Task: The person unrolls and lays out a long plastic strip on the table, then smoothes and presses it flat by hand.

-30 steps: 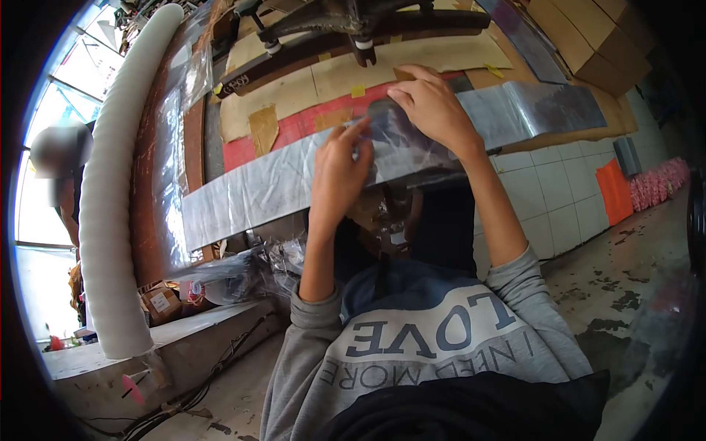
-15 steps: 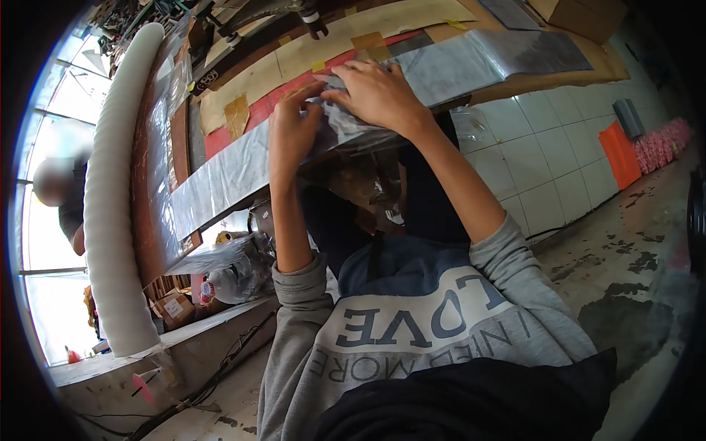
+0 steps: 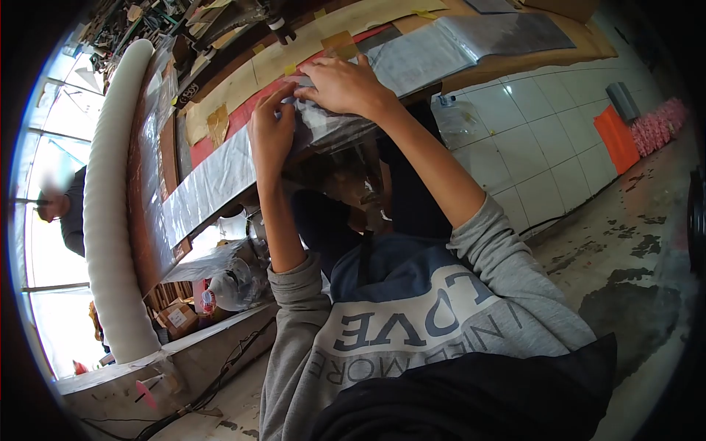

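Note:
Crinkled plastic film (image 3: 323, 121) lies over the middle of a long grey strip (image 3: 209, 180) along the table's near edge. My left hand (image 3: 271, 136) is on the film, its fingers curled, thumb and fingertips close together; what lies between them is too small to make out. Just to the right, my right hand (image 3: 340, 84) rests over the same film, palm down with its fingers spread. The fingertips of both hands nearly meet. A red sheet (image 3: 243, 114) and a tan card strip (image 3: 294, 51) lie beyond the grey strip, with brown tape (image 3: 218, 125) across them.
A tall white foam roll (image 3: 110, 220) stands at the left, with a person (image 3: 72, 209) behind it. A dark metal frame (image 3: 220, 55) lies on the table's far side. Below right are floor tiles (image 3: 515, 147), an orange sheet (image 3: 616, 140) and a pink bundle (image 3: 658, 126).
The view has shifted, so the table appears further left. Both hands have moved left along the grey strip and closer together, and the film between them is more bunched.

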The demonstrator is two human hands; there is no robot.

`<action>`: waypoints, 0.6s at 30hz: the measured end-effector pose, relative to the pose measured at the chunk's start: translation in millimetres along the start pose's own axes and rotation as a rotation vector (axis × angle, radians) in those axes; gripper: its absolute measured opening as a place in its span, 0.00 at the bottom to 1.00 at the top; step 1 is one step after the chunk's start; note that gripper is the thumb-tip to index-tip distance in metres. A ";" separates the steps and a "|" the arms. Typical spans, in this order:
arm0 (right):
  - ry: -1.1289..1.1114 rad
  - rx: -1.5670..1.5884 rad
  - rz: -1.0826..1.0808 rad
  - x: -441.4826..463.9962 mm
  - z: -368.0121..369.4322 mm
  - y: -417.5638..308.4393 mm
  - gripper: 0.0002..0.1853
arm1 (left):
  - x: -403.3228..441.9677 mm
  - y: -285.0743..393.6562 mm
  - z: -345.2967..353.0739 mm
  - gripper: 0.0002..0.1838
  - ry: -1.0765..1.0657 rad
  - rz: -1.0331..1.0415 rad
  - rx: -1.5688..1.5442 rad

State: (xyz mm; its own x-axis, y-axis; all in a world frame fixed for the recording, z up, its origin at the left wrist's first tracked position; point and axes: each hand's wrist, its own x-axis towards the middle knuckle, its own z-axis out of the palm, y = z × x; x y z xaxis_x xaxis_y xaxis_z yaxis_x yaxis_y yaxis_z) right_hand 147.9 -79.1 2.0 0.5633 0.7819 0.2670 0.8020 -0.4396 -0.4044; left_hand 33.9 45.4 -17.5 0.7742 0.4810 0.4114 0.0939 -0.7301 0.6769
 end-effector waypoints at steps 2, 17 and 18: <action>0.007 -0.015 0.009 0.1 0.9 -0.6 0.28 | 1.4 -5.4 1.5 0.19 0.009 0.004 0.012; 0.001 0.025 -0.031 6.3 -0.1 9.6 0.29 | -5.3 15.8 3.5 0.17 0.109 0.068 0.084; -0.006 0.040 -0.033 6.5 -1.0 10.0 0.28 | -5.7 16.3 3.5 0.17 0.113 0.070 0.087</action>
State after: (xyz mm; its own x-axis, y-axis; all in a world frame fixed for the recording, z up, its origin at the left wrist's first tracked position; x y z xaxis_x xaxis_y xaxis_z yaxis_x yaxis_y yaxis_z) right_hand 159.8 -78.8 0.6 0.5350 0.7987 0.2756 0.8116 -0.3953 -0.4301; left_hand 33.2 29.1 -10.9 0.7055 0.4758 0.5253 0.1002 -0.8007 0.5907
